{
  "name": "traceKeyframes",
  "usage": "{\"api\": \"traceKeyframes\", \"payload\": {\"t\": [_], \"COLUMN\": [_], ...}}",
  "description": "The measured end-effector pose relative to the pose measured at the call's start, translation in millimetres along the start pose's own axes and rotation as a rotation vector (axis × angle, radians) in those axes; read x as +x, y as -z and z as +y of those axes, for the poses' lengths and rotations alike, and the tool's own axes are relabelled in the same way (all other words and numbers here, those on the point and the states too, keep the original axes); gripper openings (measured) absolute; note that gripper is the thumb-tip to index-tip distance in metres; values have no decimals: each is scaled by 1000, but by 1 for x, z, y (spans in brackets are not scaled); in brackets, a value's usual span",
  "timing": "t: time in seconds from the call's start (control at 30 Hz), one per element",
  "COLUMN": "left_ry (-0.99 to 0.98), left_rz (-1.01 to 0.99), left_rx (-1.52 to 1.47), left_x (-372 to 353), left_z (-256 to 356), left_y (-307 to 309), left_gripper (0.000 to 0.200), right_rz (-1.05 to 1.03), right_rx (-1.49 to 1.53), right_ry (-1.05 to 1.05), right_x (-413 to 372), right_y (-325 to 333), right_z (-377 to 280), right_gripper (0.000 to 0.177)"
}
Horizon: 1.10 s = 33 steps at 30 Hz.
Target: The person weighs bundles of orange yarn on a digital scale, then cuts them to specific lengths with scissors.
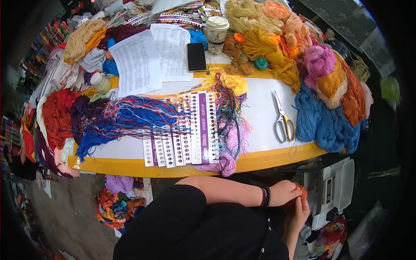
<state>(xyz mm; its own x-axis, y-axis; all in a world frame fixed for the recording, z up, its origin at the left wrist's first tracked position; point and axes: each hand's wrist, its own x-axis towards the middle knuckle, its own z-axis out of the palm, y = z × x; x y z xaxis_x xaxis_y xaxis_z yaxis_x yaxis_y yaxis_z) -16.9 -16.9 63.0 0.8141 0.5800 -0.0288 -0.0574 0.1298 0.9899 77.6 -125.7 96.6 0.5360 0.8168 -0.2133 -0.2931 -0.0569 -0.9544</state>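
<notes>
Both hands are at the lower right, past the table's front edge, closed on a bundle of orange-red thread (304, 193). My left hand (284, 193), with dark beaded bracelets at its wrist, reaches across my body and grips the bundle from the left. Just below it, my right hand (300, 213) pinches the same bundle; its fingers are partly hidden. On the table, scissors (284, 119) lie with blades pointing up the view. Overlapping punched thread cards (203, 130) hold many blue, red and white strands (143, 112).
Blue skeins (329, 125) hang over the table's right side, near yellow and orange skeins (264, 43). Printed sheets (138, 63), a phone (196, 57) and a lidded cup (216, 37) sit at the back. A scale-like machine (331, 193) stands right of my hands.
</notes>
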Motion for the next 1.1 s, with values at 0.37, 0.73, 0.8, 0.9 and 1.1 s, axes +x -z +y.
{"api": "traceKeyframes", "payload": {"t": [0.37,0.73,0.8,0.9,1.1], "left_ry": [-5,193,147,66,33], "left_rz": [18,-20,-20,-89,77], "left_rx": [44,-339,-423,-263,-217], "left_x": [-3,-10,-10,-6,-5], "left_z": [5,31,27,23,19], "left_y": [1,-10,-13,-12,-31], "left_gripper": [30,27,27,26,19], "right_rz": [-52,-100,-60,-92,-38], "right_rx": [-21,-148,-102,-93,41], "right_ry": [-11,14,36,10,30], "right_x": [-2,-5,-9,-10,-12], "right_y": [4,14,14,23,31], "right_z": [-2,-20,-20,-14,-6], "right_gripper": [30,26,22,21,21]}}
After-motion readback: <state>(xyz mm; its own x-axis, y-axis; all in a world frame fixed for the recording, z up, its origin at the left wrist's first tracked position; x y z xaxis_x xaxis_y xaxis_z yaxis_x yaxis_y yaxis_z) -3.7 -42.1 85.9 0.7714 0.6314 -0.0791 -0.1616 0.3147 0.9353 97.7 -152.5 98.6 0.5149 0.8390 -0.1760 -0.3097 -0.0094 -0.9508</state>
